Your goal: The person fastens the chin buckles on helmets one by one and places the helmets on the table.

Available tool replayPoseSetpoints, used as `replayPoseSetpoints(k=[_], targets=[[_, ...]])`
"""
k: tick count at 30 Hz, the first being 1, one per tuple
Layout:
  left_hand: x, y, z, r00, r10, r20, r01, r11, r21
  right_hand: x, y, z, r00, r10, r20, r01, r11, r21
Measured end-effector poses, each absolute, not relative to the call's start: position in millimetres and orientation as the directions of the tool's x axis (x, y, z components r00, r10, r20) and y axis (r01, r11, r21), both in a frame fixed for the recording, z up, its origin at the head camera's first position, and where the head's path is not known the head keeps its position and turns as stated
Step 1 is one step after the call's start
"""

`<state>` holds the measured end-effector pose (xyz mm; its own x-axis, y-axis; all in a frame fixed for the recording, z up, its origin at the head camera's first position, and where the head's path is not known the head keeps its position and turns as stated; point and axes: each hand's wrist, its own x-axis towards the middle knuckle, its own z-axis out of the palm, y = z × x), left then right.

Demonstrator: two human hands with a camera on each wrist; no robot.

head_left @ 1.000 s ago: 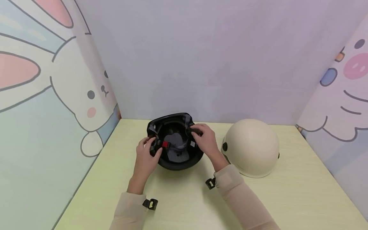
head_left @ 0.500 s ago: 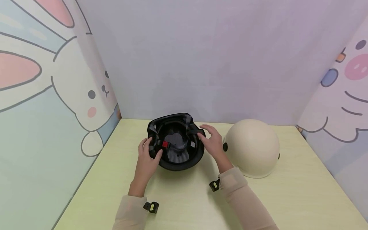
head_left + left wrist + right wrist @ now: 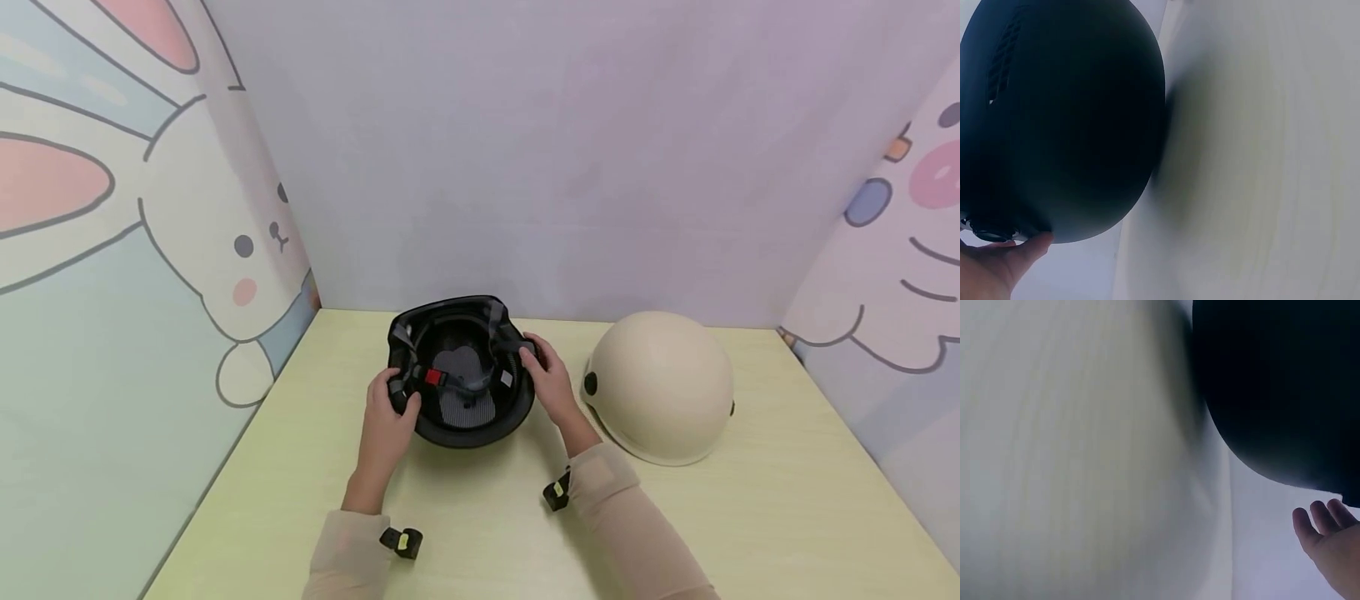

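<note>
A black helmet [image 3: 465, 433] lies upside down on the table, its hollow facing up. Inside are dark chin straps with a red buckle piece [image 3: 433, 377] and a ribbed grey lining [image 3: 465, 408]. My left hand [image 3: 385, 429] grips the helmet's left rim, thumb on the inner side and fingers outside; the left wrist view shows that thumb [image 3: 1035, 247] against the smooth shell [image 3: 1085, 125]. At the opposite rim, my right hand [image 3: 553, 385] holds the edge with its thumb inside. In the right wrist view several fingertips [image 3: 1300, 519] stand just off the shell.
A cream helmet [image 3: 660, 387] sits dome up to the right of my right hand. The pale yellow-green table [image 3: 787, 500] runs back to a plain lilac wall [image 3: 525, 167]. Cartoon-printed side walls [image 3: 187, 208] border it. A small black device [image 3: 402, 542] is strapped at each wrist.
My right hand has let go of the strap at the helmet's right side, moved outward and taken the rim. My left hand has closed more firmly on the left rim. The helmet has hardly moved.
</note>
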<state>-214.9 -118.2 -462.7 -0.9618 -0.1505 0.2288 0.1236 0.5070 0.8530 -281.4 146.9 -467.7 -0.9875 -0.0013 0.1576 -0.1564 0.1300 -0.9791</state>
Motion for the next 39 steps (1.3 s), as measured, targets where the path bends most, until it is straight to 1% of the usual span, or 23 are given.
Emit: replayPoseSetpoints(k=[5, 9, 13, 19, 25, 28, 32, 39], targets=[[-216.5, -114.2, -463.6, -0.963, -0.173, 0.206, 0.095, 0.495, 0.864, -279.9, 139.1, -471.3, -0.988, 0.004, 0.156, -0.156, 0.016, -0.988], [-216.7, -108.9, -465.2, -0.963, -0.190, 0.190, 0.078, 0.480, 0.874, -278.5, 136.0, -466.3, -0.989, 0.062, 0.132, -0.139, -0.126, -0.982], [-216.6, -100.7, -467.9, -0.969, -0.195, 0.154, 0.049, 0.459, 0.887, -275.5, 137.9, -454.4, -0.984, 0.113, 0.137, -0.156, -0.181, -0.971], [-218.3, -88.3, -476.4, -0.976, -0.190, 0.110, 0.021, 0.416, 0.909, -269.8, 144.8, -435.3, -0.975, 0.136, 0.174, -0.189, -0.109, -0.976], [-219.9, -74.9, -486.7, -0.977, -0.191, 0.097, 0.025, 0.351, 0.936, -263.0, 152.1, -419.0, -0.976, 0.127, 0.179, -0.182, -0.012, -0.983], [-220.1, -68.9, -492.4, -0.976, -0.197, 0.094, 0.027, 0.317, 0.948, -260.8, 153.5, -411.8, -0.974, 0.127, 0.185, -0.177, 0.071, -0.982], [-222.9, -61.9, -501.0, -0.975, -0.193, 0.108, 0.049, 0.292, 0.955, -257.5, 151.8, -404.6, -0.964, 0.142, 0.226, -0.198, 0.187, -0.962], [-224.9, -53.3, -506.4, -0.986, -0.119, 0.118, 0.085, 0.252, 0.964, -251.1, 147.9, -396.0, -0.944, 0.147, 0.295, -0.247, 0.273, -0.930]])
